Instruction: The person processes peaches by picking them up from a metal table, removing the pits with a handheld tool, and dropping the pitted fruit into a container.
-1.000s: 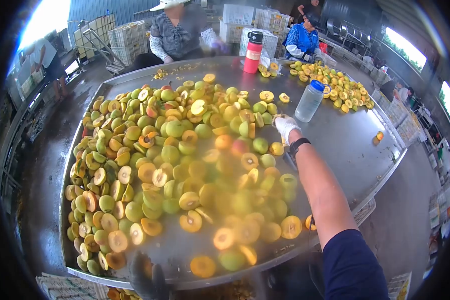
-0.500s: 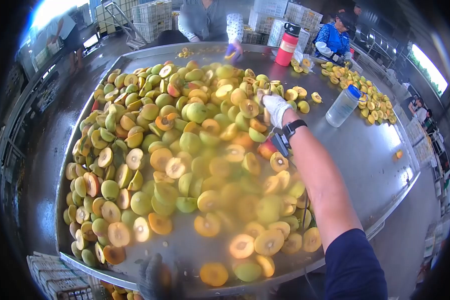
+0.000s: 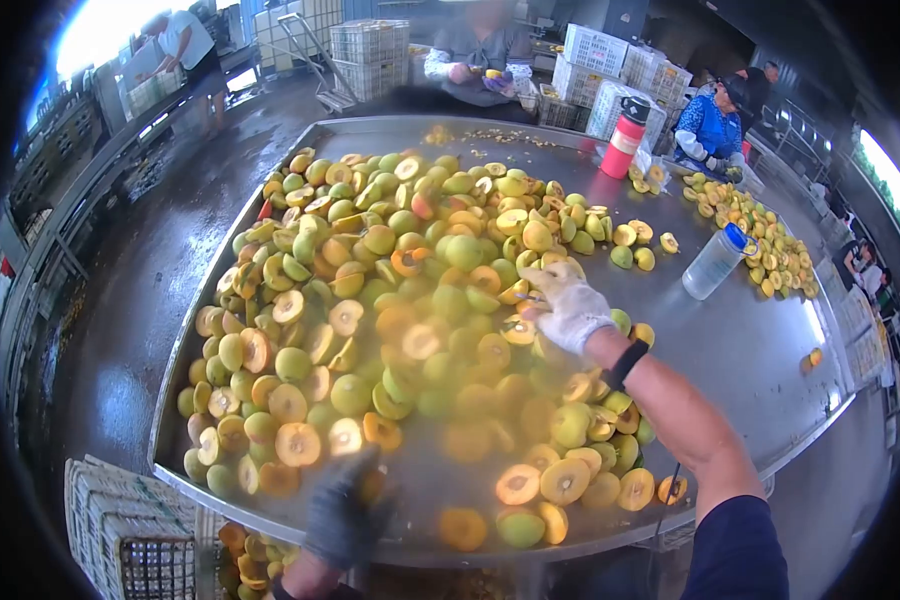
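Halved yellow-green peaches [image 3: 295, 445] with orange flesh, some showing a pit or hollow, lie heaped over a metal table [image 3: 730, 400]. My right hand [image 3: 570, 308], in a white glove, reaches into the right side of the heap. Its fingers are bent around something small and dark that I cannot make out, beside a cut peach half [image 3: 518, 330]. Over the table's near edge is my left hand [image 3: 345, 515] in a dark grey glove, smeared by motion. An orange patch shows near its fingers, too blurred to tell if it is held. A haze blurs the middle.
A clear bottle with blue lid [image 3: 710, 265] and a red flask [image 3: 624, 140] stand on the right half. Another peach pile [image 3: 770, 240] lies far right. Co-workers sit beyond the table. A white crate [image 3: 135, 540] and more peaches [image 3: 245, 550] are below the near edge.
My left hand has risen from the near edge and moved in over the table. My right hand has drawn back toward me in the heap. The view has shifted, showing more floor at left.
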### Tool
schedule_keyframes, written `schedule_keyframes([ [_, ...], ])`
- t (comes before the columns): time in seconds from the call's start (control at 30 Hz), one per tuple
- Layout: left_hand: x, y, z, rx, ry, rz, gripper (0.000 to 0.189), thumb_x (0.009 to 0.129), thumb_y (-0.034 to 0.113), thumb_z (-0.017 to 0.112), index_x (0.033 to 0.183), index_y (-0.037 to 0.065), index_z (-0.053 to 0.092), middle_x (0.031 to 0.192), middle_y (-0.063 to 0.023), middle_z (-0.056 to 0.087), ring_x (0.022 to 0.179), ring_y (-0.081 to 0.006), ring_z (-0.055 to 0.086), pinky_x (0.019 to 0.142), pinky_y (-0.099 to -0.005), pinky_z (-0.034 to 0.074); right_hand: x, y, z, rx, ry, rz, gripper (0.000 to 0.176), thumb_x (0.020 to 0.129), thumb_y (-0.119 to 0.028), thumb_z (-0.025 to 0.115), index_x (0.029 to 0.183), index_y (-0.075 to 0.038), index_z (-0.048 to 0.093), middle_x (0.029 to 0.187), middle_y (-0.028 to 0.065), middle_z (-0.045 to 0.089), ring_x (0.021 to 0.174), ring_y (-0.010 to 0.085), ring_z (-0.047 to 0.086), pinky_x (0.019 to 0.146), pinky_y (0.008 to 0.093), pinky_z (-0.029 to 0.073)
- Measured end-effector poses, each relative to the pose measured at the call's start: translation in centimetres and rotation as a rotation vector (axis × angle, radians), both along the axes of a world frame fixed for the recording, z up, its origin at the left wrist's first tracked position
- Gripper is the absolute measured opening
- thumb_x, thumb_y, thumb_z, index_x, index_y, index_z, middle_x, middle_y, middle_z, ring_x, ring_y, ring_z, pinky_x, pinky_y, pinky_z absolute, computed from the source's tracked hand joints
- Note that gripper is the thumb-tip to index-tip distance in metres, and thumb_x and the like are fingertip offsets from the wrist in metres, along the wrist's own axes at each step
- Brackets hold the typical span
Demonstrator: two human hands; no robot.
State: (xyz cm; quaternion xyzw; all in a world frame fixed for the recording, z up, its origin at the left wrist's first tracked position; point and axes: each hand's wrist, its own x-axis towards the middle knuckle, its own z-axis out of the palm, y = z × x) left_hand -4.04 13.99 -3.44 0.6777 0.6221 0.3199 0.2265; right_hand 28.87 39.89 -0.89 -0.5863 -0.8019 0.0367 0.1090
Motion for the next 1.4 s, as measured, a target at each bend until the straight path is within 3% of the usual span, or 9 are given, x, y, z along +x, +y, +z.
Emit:
schedule_keyframes([
  [0.1,-0.5,9.9,1.7,0.194,0.082,-0.131,0.072,0.081,0.013,0.081,0.145,0.002,0.051,0.142,-0.0254,0.056,0.127,-0.0425,0.059,0.107,-0.0436,0.049,-3.6,0.3,0.8,-0.121,0.018,-0.07,0.082,0.08,-0.041,0.079,0.152,-0.023,0.044,0.145,0.0237,0.047,0.129,0.0417,0.055,0.103,0.0483,0.051],
  [0.27,0.1,26.9,-1.5,0.024,0.198,-0.135,0.065,0.092,0.018,0.073,0.151,0.007,0.049,0.149,-0.0244,0.051,0.137,-0.0389,0.053,0.112,-0.04,0.045,-4.6,6.6,-2.0,-0.226,-0.15,-0.012,0.093,0.078,-0.051,0.081,0.156,-0.023,0.039,0.149,0.0267,0.041,0.127,0.0422,0.059,0.103,0.0498,0.052],
  [0.4,-0.3,35.8,-4.5,-0.018,0.257,-0.174,0.062,0.093,0.01,0.07,0.151,0.023,0.054,0.129,-0.0153,0.066,0.112,-0.0282,0.069,0.101,-0.0377,0.051,-5.4,11.4,-3.7,-0.159,-0.171,-0.059,0.073,0.084,-0.048,0.076,0.146,-0.021,0.05,0.145,0.0261,0.051,0.124,0.0429,0.06,0.1,0.0519,0.053],
  [0.63,2.7,47.6,-6.9,0.108,0.703,0.117,0.064,0.096,0.045,0.06,0.156,0.028,0.044,0.152,-0.0232,0.05,0.135,-0.0427,0.054,0.11,-0.0447,0.046,-6.8,24.2,-6.1,-0.099,-0.09,-0.319,0.056,0.096,-0.041,0.064,0.145,-0.016,0.053,0.146,0.0158,0.059,0.133,0.0325,0.058,0.106,0.0492,0.05],
  [0.8,1.0,47.1,-5.4,-0.055,0.469,-0.034,0.068,0.094,0.038,0.067,0.157,0.028,0.042,0.155,-0.0229,0.046,0.137,-0.0422,0.052,0.113,-0.0431,0.045,-5.7,21.1,-4.7,-0.097,-0.018,-0.309,0.055,0.091,-0.037,0.069,0.139,-0.013,0.057,0.147,0.0195,0.056,0.131,0.034,0.06,0.105,0.0465,0.051],
  [0.93,-0.8,42.4,-7.0,0.197,0.303,-0.263,0.063,0.089,0.022,0.073,0.149,0.023,0.055,0.156,-0.0208,0.047,0.138,-0.039,0.053,0.113,-0.0418,0.045,-4.1,16.9,-5.0,0.247,-0.036,0.2,0.033,0.089,-0.029,0.066,0.118,-0.013,0.071,0.125,0.018,0.069,0.116,0.0361,0.067,0.095,0.0472,0.056],
  [1.13,-0.5,34.4,-7.0,-0.099,0.414,-0.514,0.067,0.077,-0.003,0.064,0.143,0.011,0.061,0.137,-0.0171,0.066,0.124,-0.0294,0.063,0.108,-0.0383,0.048,-6.5,6.8,-2.6,-0.49,-0.054,0.314,0.033,0.088,-0.029,0.067,0.115,-0.012,0.075,0.108,0.0108,0.076,0.094,0.0284,0.07,0.085,0.0419,0.057],
  [1.23,0.4,30.1,-2.5,-0.23,0.506,-0.504,0.066,0.079,0.002,0.069,0.143,0.018,0.063,0.101,-0.0145,0.076,0.084,-0.0188,0.069,0.081,-0.0346,0.056,-9.0,5.0,-3.4,-0.55,-0.109,0.354,0.041,0.081,-0.028,0.071,0.119,-0.011,0.076,0.112,0.014,0.076,0.099,0.0311,0.072,0.084,0.0433,0.059],
  [1.4,0.3,24.1,-2.1,-0.288,0.495,-0.526,0.059,0.079,0.008,0.07,0.136,0.022,0.069,0.097,-0.0137,0.076,0.083,-0.0174,0.07,0.08,-0.033,0.057,-9.6,-0.7,-7.2,-0.504,-0.055,0.369,0.038,0.082,-0.027,0.07,0.116,-0.011,0.077,0.113,0.0146,0.076,0.099,0.0322,0.073,0.084,0.0441,0.059],
])
